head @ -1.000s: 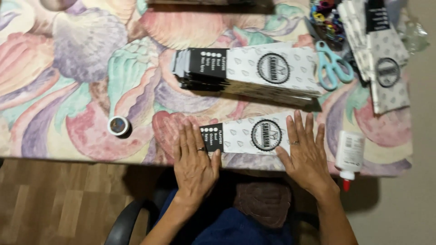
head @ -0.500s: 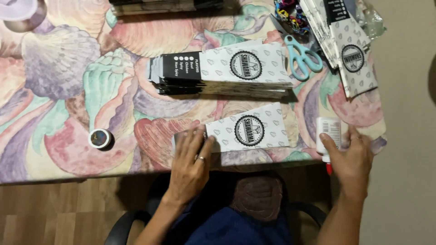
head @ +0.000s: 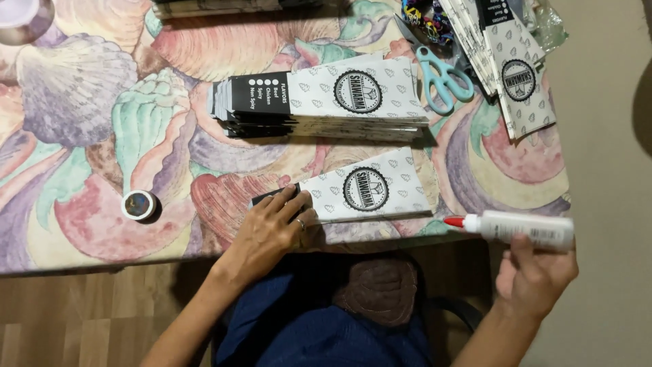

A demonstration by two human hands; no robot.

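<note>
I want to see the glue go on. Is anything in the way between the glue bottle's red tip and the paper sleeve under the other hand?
Nothing visible is. The right hand holds the glue bottle just off the table edge, red tip pointing at the paper sleeve. Only bare tablecloth lies between. The left hand presses the sleeve's far end.

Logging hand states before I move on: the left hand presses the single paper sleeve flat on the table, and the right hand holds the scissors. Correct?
Not quite. In the head view the right hand holds a white glue bottle with a red tip; the teal scissors lie untouched on the table. The left hand does press the single paper sleeve flat.
</note>
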